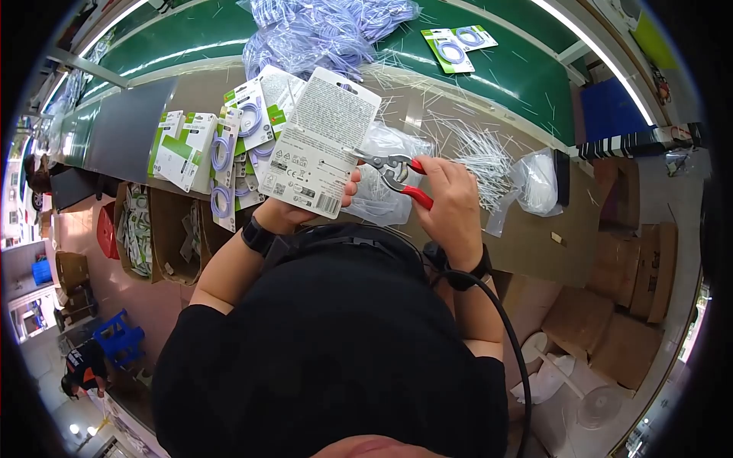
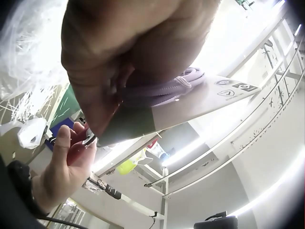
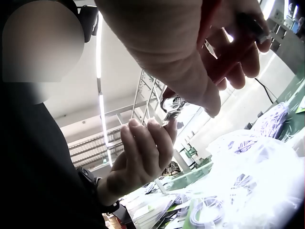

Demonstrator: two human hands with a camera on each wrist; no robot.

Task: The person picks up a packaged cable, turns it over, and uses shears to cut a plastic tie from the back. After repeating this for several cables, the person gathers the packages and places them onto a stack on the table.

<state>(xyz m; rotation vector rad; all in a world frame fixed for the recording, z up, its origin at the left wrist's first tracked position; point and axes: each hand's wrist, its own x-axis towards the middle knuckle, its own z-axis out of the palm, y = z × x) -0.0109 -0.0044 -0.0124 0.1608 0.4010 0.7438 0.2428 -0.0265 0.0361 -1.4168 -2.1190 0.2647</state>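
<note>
My left hand (image 1: pixel 284 216) grips a white cardboard package (image 1: pixel 324 137), its printed back with barcode turned up. In the left wrist view a coiled lilac cable (image 2: pixel 164 91) sits on the package's other side, under my left fingers. My right hand (image 1: pixel 452 200) holds red-handled pruning shears (image 1: pixel 418 197). Their metal blades reach the card's right edge, and the tips overlap it in the head view. From the right wrist view, the left fingertips (image 3: pixel 143 131) are close to the shears' metal pivot and spring.
Finished-looking cable packages (image 1: pixel 187 149) lie left on the bench (image 1: pixel 527 237). Bagged lilac cables (image 1: pixel 321 30) pile up at the back. White cable ties (image 1: pixel 481 164) spread on the right beside a plastic bag (image 1: pixel 536 183). Two packages (image 1: pixel 450 53) rest on the green surface. Cardboard boxes (image 1: pixel 174 237) stand below left.
</note>
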